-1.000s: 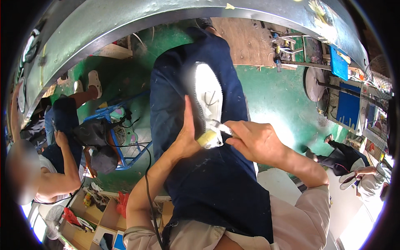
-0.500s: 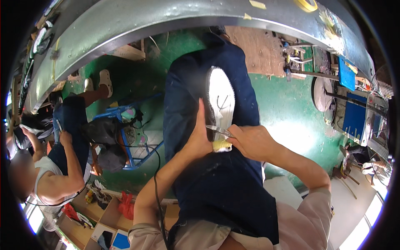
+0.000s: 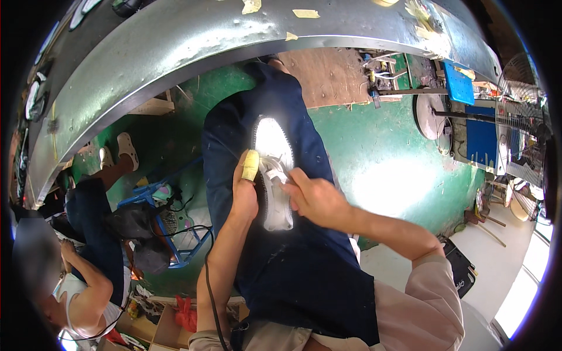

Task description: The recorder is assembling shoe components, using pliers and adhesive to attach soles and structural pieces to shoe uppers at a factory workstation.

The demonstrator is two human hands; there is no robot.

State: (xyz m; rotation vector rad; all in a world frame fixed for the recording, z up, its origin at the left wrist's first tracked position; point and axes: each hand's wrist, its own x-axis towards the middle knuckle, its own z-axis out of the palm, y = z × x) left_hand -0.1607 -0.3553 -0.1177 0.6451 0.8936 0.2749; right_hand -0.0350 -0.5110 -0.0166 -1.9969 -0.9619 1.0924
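Observation:
A white shoe upper [image 3: 274,134] lies along my lap on dark blue cloth, its narrow rounded end away from me and dark stitching along its rim. My left hand [image 3: 244,190] grips it by the left side. Yellow tape [image 3: 250,165] wraps one digit of that hand, and the other fingers are partly hidden under the upper. My right hand [image 3: 316,198] is closed over its middle from the right, round a small silvery hand tool [image 3: 275,173]. Blur and glare hide the tool's exact kind.
A curved metal workbench [image 3: 193,50] crosses the far side. At left, another person [image 3: 88,281] sits near a blue-framed stool [image 3: 175,257] and a black bag [image 3: 132,225]. A fan [image 3: 521,88] stands at right. A dark cable [image 3: 208,281] hangs by my left arm.
The view has shifted, and the upper is nearer my body. My left hand has moved up its left side, bringing the taped digit into view there. The tool now sits over the upper's middle.

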